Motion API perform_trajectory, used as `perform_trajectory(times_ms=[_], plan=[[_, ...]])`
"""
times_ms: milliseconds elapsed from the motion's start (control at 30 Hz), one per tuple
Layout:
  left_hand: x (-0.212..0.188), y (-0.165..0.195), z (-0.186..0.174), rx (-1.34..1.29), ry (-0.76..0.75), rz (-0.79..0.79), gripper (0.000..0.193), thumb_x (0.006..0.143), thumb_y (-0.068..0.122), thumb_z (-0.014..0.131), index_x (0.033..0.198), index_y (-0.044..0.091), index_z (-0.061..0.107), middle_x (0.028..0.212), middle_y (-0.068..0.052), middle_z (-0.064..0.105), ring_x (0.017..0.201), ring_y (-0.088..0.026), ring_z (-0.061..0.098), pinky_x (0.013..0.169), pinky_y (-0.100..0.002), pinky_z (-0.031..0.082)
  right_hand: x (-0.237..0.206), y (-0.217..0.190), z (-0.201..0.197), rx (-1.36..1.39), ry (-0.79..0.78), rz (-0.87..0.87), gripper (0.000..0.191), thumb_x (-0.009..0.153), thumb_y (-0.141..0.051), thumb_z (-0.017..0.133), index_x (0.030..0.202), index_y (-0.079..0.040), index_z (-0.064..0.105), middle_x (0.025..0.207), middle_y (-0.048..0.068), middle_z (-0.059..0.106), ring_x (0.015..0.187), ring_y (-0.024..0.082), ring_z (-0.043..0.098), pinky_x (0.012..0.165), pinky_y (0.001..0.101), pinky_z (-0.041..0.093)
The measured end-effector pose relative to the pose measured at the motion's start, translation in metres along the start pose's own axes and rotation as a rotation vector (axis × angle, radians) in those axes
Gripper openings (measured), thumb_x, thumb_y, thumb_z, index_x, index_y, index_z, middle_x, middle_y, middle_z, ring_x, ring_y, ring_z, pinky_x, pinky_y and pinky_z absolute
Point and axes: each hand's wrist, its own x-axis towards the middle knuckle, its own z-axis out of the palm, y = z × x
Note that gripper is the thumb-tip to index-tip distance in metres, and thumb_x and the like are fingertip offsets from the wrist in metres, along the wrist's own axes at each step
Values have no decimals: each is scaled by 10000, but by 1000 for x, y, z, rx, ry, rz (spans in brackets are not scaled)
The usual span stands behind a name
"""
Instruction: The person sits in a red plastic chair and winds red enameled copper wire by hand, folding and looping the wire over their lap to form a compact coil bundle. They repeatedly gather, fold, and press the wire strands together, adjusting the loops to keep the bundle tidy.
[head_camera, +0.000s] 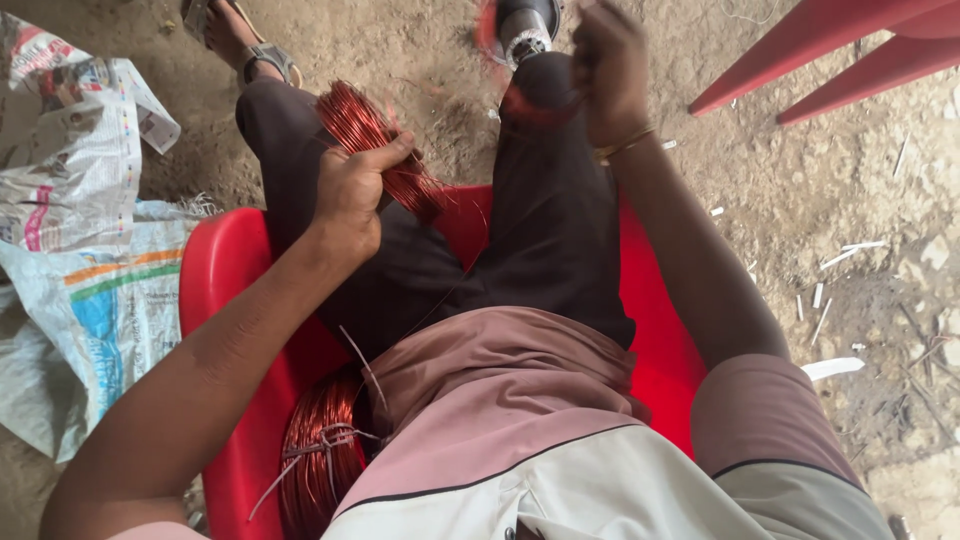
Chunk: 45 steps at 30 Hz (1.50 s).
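- Two hands were in view, both the person's own, and two bundles of red-copper wire could be counted.
- The left hand (352, 190) had its grip clenched around the first wire bundle (375, 145), a coil of thin enamelled strands that lay across the left thigh and fanned out past the fingers toward the knee.
- The right hand (608, 70) was raised near the right knee, blurred by motion; its fingers looked curled around a red strand, but whether that grip was truly closed I cannot tell.
- One thin bangle (625, 145) circled the right wrist.
- The second wire coil (318, 455) rested on the seat by the person's left hip, tied with a pale binding strip, well apart from the held bundle.
- One red plastic chair (215, 270) carried the person, who wore dark trousers and a pinkish shirt.
- One dark cylindrical object with a pale metal end (525, 25) stood just beyond the right knee, partly blurred.
- Two red legs of another piece of furniture (830, 55) crossed the upper right corner.
- Crumpled newspaper sheets (75, 160) and one printed woven sack (100, 310) lay on the dirt floor beside the left arm.
- One sandalled foot (245, 45) showed at the top edge.
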Motion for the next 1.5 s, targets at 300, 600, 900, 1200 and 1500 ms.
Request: perform_trajectory(times_ms=[300,600,900,1200,1500], plan=[[-2,5,0,-27,31,-20,65,900,21,735,957,0,758,873,-78,774,758,-155,738,729,-293,605,28,-8,-67,136,175,-68,361,1029,-153,556,704,-145,400,599,-13,371,463,110,301,432,307,197],[0,2,-2,-30,16,-3,44,906,3,731,943,4,755,880,-84,773,763,-157,735,733,-306,608,40,-14,-117,223,161,-193,400,1106,-221,487,720,-148,413,595,-28,313,484,112,275,471,301,179],[1,-1,-4,36,-26,20,28,914,15,749,937,1,742,845,-90,762,746,-168,731,722,-312,612,-10,11,7,-148,-100,40,81,968,-159,728,918,-96,718,649,-55,527,535,49,486,456,255,333],[-8,10,7,47,-7,-16,83,904,2,731,983,-9,755,917,-103,778,787,-167,756,725,-290,623,-85,8,104,-442,-532,155,212,833,-191,871,930,-24,783,716,-51,643,622,33,530,542,227,390],[-7,8,9,101,43,13,96,885,-2,746,974,-40,744,868,-110,774,721,-174,744,663,-311,616,-82,26,96,-687,-583,49,224,784,-166,856,816,19,733,668,0,630,589,69,544,538,264,411]])
